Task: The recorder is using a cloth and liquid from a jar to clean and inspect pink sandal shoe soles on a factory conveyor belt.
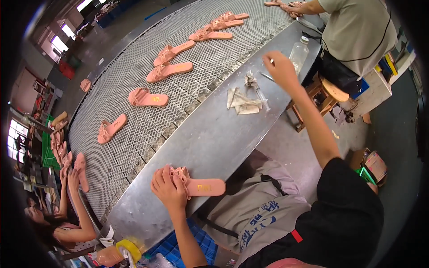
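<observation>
Metal counter (196, 140): sandal (204, 187) (pink) juts from left hand (170, 187).

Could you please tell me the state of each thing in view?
Pink openwork-strap sandal: insole up, held
Left hand: closed over the sandal's strap end
Right hand: raised, fingers curled; grip unclear
Clear white-capped bottle: cap on, seemingly standing
Pale thin cloth: crumpled, on the grey metal ledge
Other pink sandals along the grey mesh surface: mostly insole up
</observation>
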A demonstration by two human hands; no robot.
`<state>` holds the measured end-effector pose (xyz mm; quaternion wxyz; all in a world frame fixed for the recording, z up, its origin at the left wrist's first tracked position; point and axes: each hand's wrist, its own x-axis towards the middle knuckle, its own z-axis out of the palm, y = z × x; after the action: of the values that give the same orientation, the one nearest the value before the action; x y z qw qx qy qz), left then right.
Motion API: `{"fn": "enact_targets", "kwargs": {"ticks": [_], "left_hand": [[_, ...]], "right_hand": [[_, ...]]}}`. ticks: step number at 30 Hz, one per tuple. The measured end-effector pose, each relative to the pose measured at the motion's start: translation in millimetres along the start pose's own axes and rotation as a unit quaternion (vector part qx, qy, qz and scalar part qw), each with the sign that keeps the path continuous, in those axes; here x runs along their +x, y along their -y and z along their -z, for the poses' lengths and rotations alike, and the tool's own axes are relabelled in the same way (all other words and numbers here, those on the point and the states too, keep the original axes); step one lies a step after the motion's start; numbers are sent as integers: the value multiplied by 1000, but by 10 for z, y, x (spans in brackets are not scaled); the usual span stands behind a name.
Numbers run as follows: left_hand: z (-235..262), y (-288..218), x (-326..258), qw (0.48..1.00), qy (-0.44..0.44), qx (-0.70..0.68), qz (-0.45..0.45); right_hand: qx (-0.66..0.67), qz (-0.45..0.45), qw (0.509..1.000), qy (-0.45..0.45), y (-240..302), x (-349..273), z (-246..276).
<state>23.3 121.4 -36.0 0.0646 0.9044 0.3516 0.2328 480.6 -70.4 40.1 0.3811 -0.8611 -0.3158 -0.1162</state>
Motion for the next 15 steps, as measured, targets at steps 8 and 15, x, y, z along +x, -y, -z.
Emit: {"fn": "enact_targets", "kwargs": {"ticks": [8, 15], "left_hand": [[-35, -14, 5, 999, -16, -35, -7], [-57, 28, -60, 998, -16, -58, -7]], "right_hand": [[-254, -46, 963, 79, -1434, 487, -592], [-169, -19, 985, -8, -1029, 291, -219]]}}
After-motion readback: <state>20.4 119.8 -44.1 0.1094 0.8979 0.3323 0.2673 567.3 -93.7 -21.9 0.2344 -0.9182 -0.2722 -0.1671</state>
